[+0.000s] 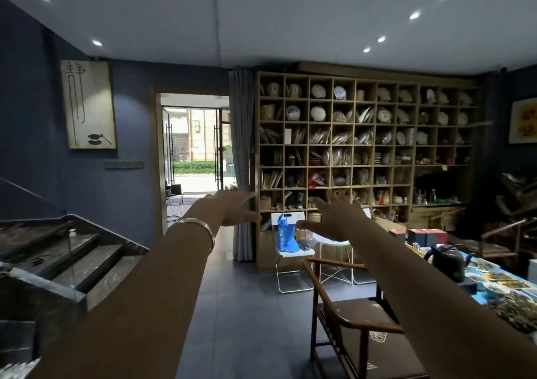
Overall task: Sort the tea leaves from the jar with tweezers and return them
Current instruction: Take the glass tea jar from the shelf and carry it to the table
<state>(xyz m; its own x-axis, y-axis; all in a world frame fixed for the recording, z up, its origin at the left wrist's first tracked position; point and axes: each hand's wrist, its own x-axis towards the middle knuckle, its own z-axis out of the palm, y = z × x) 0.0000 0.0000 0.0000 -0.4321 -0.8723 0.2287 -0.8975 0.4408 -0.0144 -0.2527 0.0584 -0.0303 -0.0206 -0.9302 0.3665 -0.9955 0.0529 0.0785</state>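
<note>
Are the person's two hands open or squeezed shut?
Both open. The left hand and right hand stretch forward with straight, spread fingers, holding nothing.

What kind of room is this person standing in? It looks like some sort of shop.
Most likely a tea shop or tea room. A tall wooden cubby shelf holds round wrapped cakes and plates, a dark kettle stands on a table spread with loose leaves, and a calligraphy scroll hangs on the wall.
</note>
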